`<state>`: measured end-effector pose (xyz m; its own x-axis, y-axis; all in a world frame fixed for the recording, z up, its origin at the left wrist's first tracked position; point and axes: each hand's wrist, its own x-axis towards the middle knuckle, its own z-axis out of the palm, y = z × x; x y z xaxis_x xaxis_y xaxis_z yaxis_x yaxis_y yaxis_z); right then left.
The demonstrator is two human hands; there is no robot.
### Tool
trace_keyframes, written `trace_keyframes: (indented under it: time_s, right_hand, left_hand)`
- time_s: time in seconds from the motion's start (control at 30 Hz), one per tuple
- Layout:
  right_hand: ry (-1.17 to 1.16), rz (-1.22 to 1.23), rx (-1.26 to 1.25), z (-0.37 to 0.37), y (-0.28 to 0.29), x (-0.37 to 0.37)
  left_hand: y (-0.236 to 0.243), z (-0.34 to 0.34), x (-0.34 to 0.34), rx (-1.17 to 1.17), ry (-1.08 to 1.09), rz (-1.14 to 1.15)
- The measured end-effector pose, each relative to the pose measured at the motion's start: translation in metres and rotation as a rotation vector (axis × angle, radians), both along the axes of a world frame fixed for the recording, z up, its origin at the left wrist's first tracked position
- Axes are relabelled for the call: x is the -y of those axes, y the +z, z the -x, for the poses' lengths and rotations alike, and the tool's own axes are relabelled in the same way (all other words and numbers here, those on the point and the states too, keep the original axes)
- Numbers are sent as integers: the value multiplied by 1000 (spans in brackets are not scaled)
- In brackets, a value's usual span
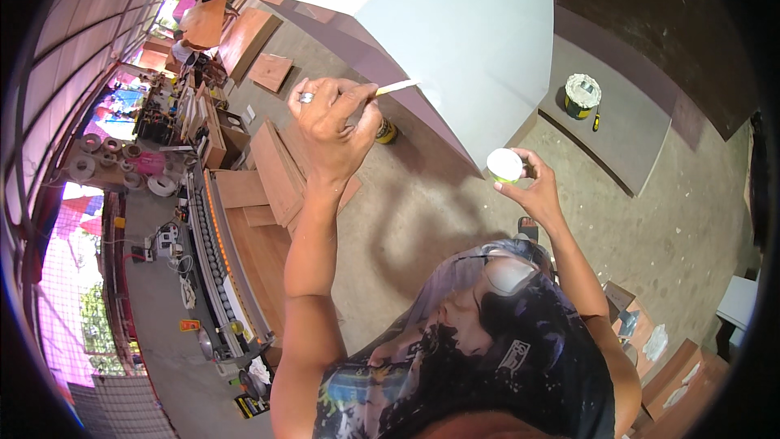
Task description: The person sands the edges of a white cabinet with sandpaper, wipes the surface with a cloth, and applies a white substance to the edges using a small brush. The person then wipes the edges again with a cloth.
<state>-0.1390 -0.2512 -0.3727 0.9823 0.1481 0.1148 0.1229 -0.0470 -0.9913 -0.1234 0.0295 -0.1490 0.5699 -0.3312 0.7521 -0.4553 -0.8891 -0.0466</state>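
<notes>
My left hand (333, 118), with a ring on one finger, is closed round a narrow spatula (398, 88) that looks white along its blade and yellow near the fingers. Its tip is at the face of a large white box-shaped panel piece (463, 41); whether it touches I cannot tell. Below that piece's lower corner, my right hand (536, 187) grips a small tub (504, 165) with a white top and a yellow-green side. Partly hidden behind my left hand, a dark and yellow can (386, 131) stands on the floor.
A dark tub heaped with white paste (582, 96) sits on a grey board (626, 134) at the right, beside a yellow-and-black tool (596, 122). Wooden boards (276, 175) lie at left, near a long roller machine (219, 252). People (183, 50) are in the far left background.
</notes>
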Motion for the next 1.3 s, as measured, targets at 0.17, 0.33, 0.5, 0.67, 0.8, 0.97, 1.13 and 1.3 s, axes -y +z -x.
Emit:
trace_keyframes:
  time_s: [0.17,0.33,0.5,0.67,0.8,0.97,1.13,1.3]
  right_hand:
    - [14,-18,-10,-1,-1,-2]
    - [30,-11,13,1,2,-9]
    - [66,13,-25,10,7,-20]
    - [125,77,-16,21,13,-40]
    - [287,83,4,36,25,-74]
    - [418,135,45,62,33,-116]
    - [489,181,119,88,30,-150]
    - [491,192,127,124,36,-178]
  left_hand:
    - [11,-6,8,73,-36,197]
    - [-15,-10,7,27,-59,158]
    - [-67,16,0,-183,-30,204]
    - [-105,65,-8,-572,-120,642]
    - [-111,108,-26,-686,-111,658]
    - [-107,165,-53,-722,42,859]
    - [-106,201,-79,-743,60,910]
    - [-113,232,-88,-736,54,790]
